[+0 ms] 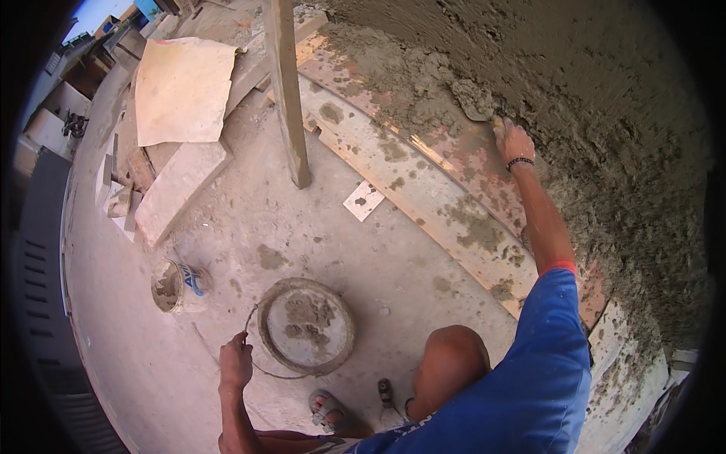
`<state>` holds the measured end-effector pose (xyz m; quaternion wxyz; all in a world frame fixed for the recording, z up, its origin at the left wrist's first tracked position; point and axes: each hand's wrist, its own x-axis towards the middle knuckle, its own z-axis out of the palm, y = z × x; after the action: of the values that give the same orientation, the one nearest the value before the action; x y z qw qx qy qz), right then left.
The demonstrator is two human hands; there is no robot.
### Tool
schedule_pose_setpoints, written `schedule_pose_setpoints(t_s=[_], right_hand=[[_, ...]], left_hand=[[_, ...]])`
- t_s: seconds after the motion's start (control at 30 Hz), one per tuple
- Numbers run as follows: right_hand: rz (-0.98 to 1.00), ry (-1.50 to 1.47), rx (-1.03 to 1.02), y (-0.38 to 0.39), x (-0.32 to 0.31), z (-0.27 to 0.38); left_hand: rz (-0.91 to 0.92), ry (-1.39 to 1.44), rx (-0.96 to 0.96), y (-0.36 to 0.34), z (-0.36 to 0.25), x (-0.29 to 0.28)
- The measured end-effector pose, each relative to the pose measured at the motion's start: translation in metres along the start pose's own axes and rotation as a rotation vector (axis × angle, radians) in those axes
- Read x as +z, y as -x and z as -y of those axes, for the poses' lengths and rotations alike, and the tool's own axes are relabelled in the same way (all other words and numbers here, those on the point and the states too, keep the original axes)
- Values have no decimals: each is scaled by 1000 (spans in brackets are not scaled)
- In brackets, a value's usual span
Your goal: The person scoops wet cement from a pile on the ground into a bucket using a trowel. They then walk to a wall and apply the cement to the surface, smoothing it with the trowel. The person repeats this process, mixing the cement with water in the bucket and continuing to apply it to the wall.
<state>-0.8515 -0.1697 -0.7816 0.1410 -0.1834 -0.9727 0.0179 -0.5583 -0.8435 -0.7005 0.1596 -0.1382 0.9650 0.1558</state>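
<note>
My right hand (515,144), with a dark bracelet at the wrist, is closed round the handle of a trowel (476,115). Its blade, mostly covered, sits in a heap of wet grey mortar (423,87) on the boards along the foot of the wall. At the lower left, my left hand (235,365) is closed on the thin wire handle of a round bucket (346,325). The bucket stands by my feet; its inside shows a pale bottom with a few patches of mortar.
A rough, freshly coated wall (605,98) rises on the right. Mortar-spattered boards (423,200) lie along it. A wooden post (283,91) stands ahead. To the left are a small mortar-crusted pail (185,286), a pale sheet (185,87) and a slab (181,189).
</note>
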Motion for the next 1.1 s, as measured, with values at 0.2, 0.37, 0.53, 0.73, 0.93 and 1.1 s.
schedule_pose_setpoints(t_s=[0.2, 0.37, 0.53, 0.73, 0.93, 1.1], right_hand=[[31, 120, -224, 56, -60, 17], [115, -149, -568, 145, -104, 72], [509, -492, -815, 232, -138, 165], [958, -486, -1129, 294, -81, 245], [1721, -580, -450, 294, -102, 290], [1371, -538, -805, 268, -196, 294]], left_hand=[[10, 51, 41, 4, -3, -4], [18, -6, 79, 5, 3, -7], [42, 46, 79, 11, 13, -3], [47, 61, 41, 23, 18, 0], [33, 12, 132, 48, 41, -32], [192, 266, 126, 57, 86, -77]])
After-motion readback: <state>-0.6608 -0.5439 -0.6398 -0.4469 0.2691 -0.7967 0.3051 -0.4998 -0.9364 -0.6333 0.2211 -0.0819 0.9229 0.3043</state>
